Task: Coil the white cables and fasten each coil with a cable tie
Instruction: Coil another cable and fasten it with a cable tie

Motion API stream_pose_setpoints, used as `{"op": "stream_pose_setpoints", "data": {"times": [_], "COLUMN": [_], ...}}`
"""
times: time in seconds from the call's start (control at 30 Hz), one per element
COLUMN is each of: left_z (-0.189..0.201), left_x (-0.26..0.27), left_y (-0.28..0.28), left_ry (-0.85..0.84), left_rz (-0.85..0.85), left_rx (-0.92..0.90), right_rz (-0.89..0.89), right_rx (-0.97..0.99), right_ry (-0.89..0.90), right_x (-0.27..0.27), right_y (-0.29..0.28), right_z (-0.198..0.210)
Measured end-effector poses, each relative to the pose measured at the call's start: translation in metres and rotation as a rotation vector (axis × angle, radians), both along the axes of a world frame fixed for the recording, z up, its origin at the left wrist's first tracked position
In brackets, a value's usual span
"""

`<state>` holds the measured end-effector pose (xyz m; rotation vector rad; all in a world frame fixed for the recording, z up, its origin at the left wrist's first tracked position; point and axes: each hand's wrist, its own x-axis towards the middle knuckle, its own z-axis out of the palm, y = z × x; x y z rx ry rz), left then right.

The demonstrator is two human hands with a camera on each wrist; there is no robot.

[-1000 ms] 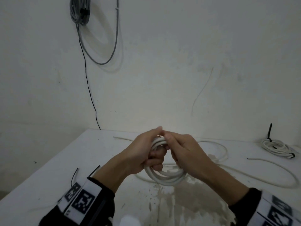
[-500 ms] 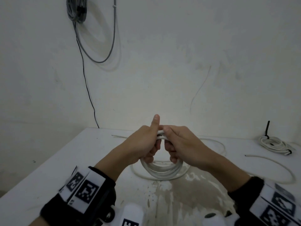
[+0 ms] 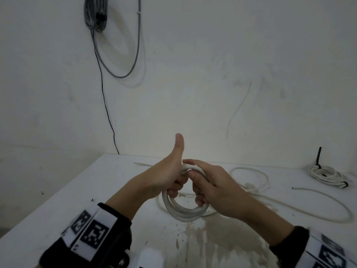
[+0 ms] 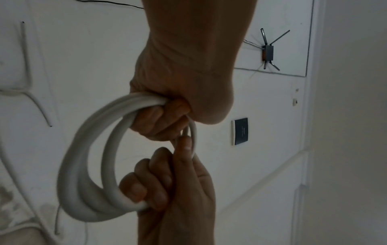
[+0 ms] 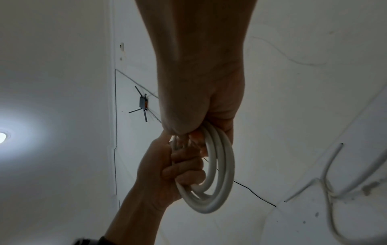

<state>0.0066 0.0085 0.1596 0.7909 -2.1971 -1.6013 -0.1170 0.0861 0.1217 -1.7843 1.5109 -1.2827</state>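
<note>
- Head view: we stand at a white table (image 3: 58,200), stained near its front edge, set against a pale wall (image 3: 212,64) where a grey cable bundle (image 3: 95,14) hangs. A tied white coil (image 3: 326,174) lies far right. Our left hand (image 3: 170,176), thumb raised, and right hand (image 3: 210,182) both curl round the white cable coil (image 3: 185,211), held just above the table; its loose tail (image 3: 309,207) trails right.
- Left wrist view: the coil (image 4: 83,182) shows several thick, smooth loops; left fingers (image 4: 159,119) wrap its top, right fingers (image 4: 146,187) its bottom.
- Right wrist view: the coil (image 5: 217,174) hangs edge-on, gripped by both hands.
</note>
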Motion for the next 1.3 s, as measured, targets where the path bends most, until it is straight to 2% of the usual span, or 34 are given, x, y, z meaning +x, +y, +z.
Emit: {"op": "stream_pose_setpoints", "data": {"times": [0.1,0.2,0.3,0.4,0.53,0.67,0.77,0.87,1.0,1.1,1.17,1.3], "left_z": [-0.010,-0.016,-0.016,-0.012,-0.011,-0.009,-0.020,-0.032,-0.040,-0.040,-0.041,-0.043], "left_x": [-0.005,-0.011,-0.013,-0.012,-0.017,-0.020,-0.018,-0.022,-0.035,-0.038,-0.038,-0.036], "left_y": [-0.002,-0.004,-0.007,-0.006,0.000,-0.010,-0.007,0.008,0.024,0.028,0.025,0.019], "left_ry": [0.087,0.135,0.039,-0.051,0.053,0.271,0.336,0.427,0.615,0.702,0.689,0.606], "left_rz": [0.119,0.267,0.216,0.113,0.108,0.038,-0.019,0.080,0.264,0.307,0.316,0.305], "left_rx": [-0.191,-0.214,-0.171,-0.192,-0.066,0.214,0.296,0.387,0.398,0.466,0.461,0.327], "right_rz": [0.001,-0.056,-0.103,-0.071,-0.149,-0.143,-0.166,-0.204,-0.263,-0.232,-0.178,-0.148], "right_rx": [0.056,0.037,-0.028,-0.014,-0.189,-0.231,-0.270,-0.297,-0.316,-0.249,-0.169,-0.041], "right_ry": [-0.112,-0.123,-0.032,-0.168,-0.282,-0.553,-0.730,-0.727,-0.682,-0.705,-0.700,-0.611], "right_x": [0.004,0.005,0.006,0.004,0.008,0.001,-0.009,-0.013,-0.010,-0.008,-0.007,-0.010], "right_y": [0.001,-0.002,-0.005,-0.004,-0.004,-0.003,-0.001,-0.001,-0.002,0.001,0.003,0.006], "right_z": [0.003,0.005,0.001,-0.005,-0.010,-0.002,0.006,0.006,-0.001,-0.004,-0.003,0.004]}}
